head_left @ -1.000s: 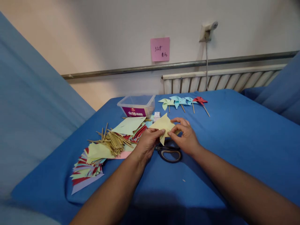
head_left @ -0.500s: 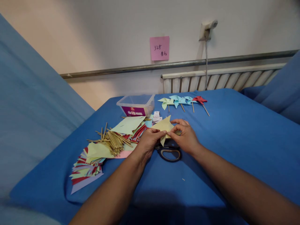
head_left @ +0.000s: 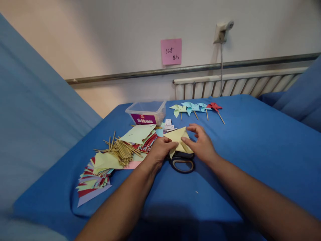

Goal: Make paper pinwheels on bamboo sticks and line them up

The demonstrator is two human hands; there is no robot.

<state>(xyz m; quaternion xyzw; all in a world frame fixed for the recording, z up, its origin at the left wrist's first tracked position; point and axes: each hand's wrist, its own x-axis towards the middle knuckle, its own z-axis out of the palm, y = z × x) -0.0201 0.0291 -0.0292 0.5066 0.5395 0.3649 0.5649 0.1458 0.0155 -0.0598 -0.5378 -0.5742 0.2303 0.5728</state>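
Observation:
A piece of pale yellow paper [head_left: 179, 135], partly folded into a pinwheel shape, is held above the table by my left hand [head_left: 162, 149]. The thumb and fingers of that hand pinch it near its middle. On its right side is my right hand [head_left: 200, 142], with thumb and fingers apart. The right thumb lies against the paper and the fingertips are close to its upper right corner. Dark-handled scissors [head_left: 183, 165] lie directly below, their blades hidden by the paper.
Thin wooden sticks [head_left: 122, 152] lie left among paper stacks [head_left: 139, 134] and fanned cut sheets [head_left: 94, 182]. Behind them are a clear plastic box [head_left: 146, 115] and small white boxes [head_left: 168, 125]. Several finished pinwheels [head_left: 192, 107] lie at the back of the blue-covered table [head_left: 250, 150].
My right thumb and fingers have drawn away from the paper's middle and spread apart near its right edge. The paper's right part has opened flatter. My left hand keeps its pinch.

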